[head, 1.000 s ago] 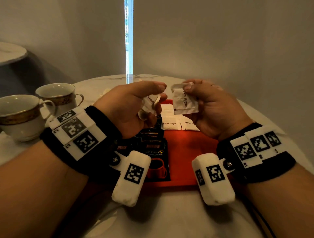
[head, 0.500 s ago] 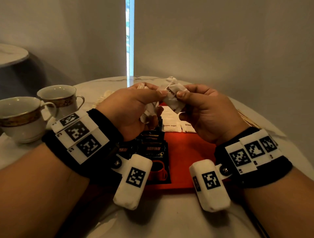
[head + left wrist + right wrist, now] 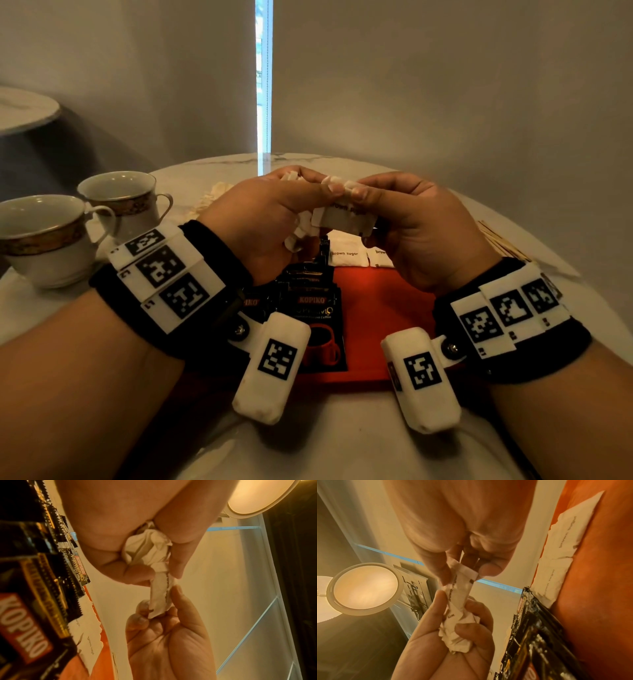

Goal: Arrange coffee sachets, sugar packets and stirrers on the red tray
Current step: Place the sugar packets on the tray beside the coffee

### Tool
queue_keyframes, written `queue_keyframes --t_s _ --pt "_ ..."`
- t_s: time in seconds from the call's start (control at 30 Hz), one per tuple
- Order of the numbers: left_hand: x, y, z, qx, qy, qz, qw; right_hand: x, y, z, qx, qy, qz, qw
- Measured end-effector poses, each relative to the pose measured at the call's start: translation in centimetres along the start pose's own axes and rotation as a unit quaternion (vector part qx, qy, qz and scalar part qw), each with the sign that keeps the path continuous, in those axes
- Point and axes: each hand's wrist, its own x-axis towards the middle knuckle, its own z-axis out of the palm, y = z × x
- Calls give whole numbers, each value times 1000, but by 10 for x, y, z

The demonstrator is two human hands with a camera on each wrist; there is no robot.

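Note:
Both hands hover above the red tray (image 3: 383,308). My left hand (image 3: 322,192) grips a crumpled bunch of white brown-sugar packets (image 3: 145,547) in its palm. My right hand (image 3: 359,202) pinches one more sugar packet (image 3: 346,219) by its top edge, and the left thumb and finger touch the same packet. In the right wrist view that packet (image 3: 462,588) stretches between the right hand (image 3: 462,572) and the bunch (image 3: 458,635). Black Kopiko coffee sachets (image 3: 315,305) lie fanned on the tray's left half. Two sugar packets (image 3: 344,255) lie at its far edge. Wooden stirrers (image 3: 500,240) rest on the table to the right.
Two gold-rimmed white cups (image 3: 44,240) (image 3: 123,202) stand on the round marble table at the left. A crumpled pale napkin (image 3: 212,198) lies behind the left hand. The tray's right half shows bare red. A wall stands close behind the table.
The hands have come together and risen a little. The packet that the right hand held apart now meets the left hand's bunch, and both hands pinch it.

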Motion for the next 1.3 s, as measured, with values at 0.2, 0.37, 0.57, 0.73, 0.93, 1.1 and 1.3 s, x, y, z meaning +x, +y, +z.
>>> queue_keyframes --t_s 0.2,0.37,0.57,0.73,0.93,1.1,1.3 --pt "2 0 0 -32 17 -2 999 1 -1 -2 7 8 9 1000" --pt "2 1 -1 -43 26 15 999 4 0 -4 22 8 6 1000" --pt "3 0 -2 -53 31 15 998 4 1 -2 43 -1 27 999" --pt "4 2 -2 -81 32 -2 996 8 0 -7 49 8 38 998" --pt "5 8 -9 -136 62 -28 988 28 19 -37 29 68 179 981" --pt "7 8 -11 -152 64 -41 985 26 29 -44 7 21 300 954" --pt "7 10 -12 -156 67 -47 984 27 33 -46 -35 0 325 945"
